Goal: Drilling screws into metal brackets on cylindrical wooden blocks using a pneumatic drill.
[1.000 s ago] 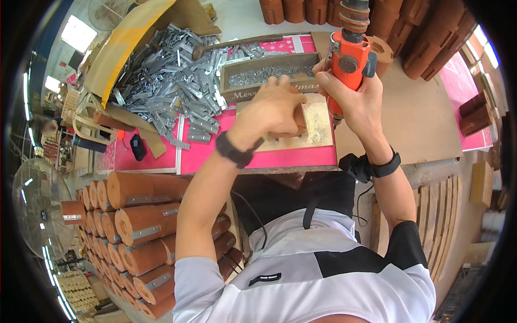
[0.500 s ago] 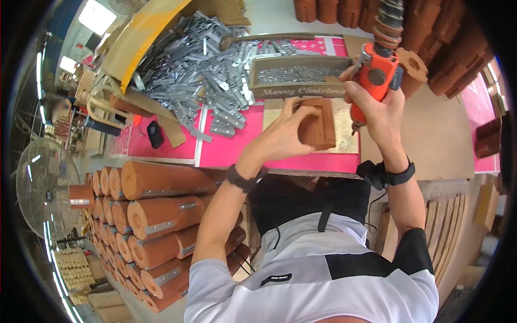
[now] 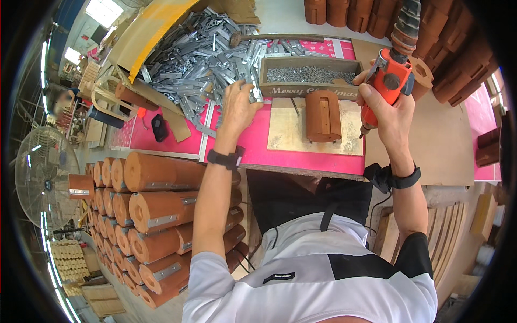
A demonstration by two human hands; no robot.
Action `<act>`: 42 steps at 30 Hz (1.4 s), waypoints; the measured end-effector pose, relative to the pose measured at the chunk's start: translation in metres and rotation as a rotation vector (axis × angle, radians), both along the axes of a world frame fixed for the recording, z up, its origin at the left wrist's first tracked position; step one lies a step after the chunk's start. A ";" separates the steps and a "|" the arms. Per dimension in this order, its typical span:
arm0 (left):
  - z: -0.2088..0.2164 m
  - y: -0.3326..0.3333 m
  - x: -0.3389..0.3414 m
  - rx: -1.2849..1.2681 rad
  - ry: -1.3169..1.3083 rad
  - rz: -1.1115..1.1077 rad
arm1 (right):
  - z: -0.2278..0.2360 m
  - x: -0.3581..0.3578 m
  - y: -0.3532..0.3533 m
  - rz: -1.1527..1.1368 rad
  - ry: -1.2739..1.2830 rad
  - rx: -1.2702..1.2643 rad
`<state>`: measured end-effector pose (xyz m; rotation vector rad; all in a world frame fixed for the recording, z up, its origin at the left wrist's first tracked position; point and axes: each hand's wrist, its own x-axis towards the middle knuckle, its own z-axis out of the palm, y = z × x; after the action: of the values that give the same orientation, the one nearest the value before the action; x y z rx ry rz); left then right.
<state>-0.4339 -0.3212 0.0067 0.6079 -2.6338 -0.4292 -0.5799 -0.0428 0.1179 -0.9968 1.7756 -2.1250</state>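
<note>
My left hand (image 3: 237, 107) is at the near right edge of a heap of flat metal strips (image 3: 188, 59), its fingers and thumb closed about a bright metal strip (image 3: 255, 95) there. A reddish-brown wooden piece (image 3: 323, 116) with rounded sides and a lengthwise groove lies on a pale board (image 3: 280, 137), touched by neither hand. My right hand (image 3: 393, 110) grips an orange-red power screwdriver (image 3: 385, 81), its tip pointing down just right of the board. Behind the wooden piece stands a wooden box (image 3: 269, 90) of small screws (image 3: 307, 74).
Stacked brown wooden cylinders with metal strips (image 3: 156, 212) rise left of my body. More brown pieces (image 3: 358, 16) line the table's back and right. A cardboard sheet (image 3: 420, 145) covers the table's right part. A small black object (image 3: 159, 128) lies left, and a fan (image 3: 46, 183) stands beyond.
My left hand has let go of the wooden piece and moved left to the metal strips. The piece now rests groove up on the board. The screwdriver stays in my right hand.
</note>
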 end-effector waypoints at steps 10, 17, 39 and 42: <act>0.023 -0.019 0.003 -0.076 -0.161 0.021 | -0.002 0.003 0.004 0.010 -0.010 0.020; 0.075 0.073 -0.007 -0.283 0.436 -0.281 | -0.001 -0.001 0.007 -0.024 -0.008 0.042; 0.041 0.114 -0.036 0.275 0.101 -0.535 | -0.006 -0.001 -0.001 -0.010 0.033 0.007; 0.039 0.117 -0.033 0.313 0.095 -0.539 | -0.007 -0.003 -0.001 -0.030 0.044 0.035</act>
<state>-0.4673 -0.2045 0.0453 -0.0553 -2.6300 -1.0128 -0.5827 -0.0438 0.1107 -1.0216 1.8526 -2.0973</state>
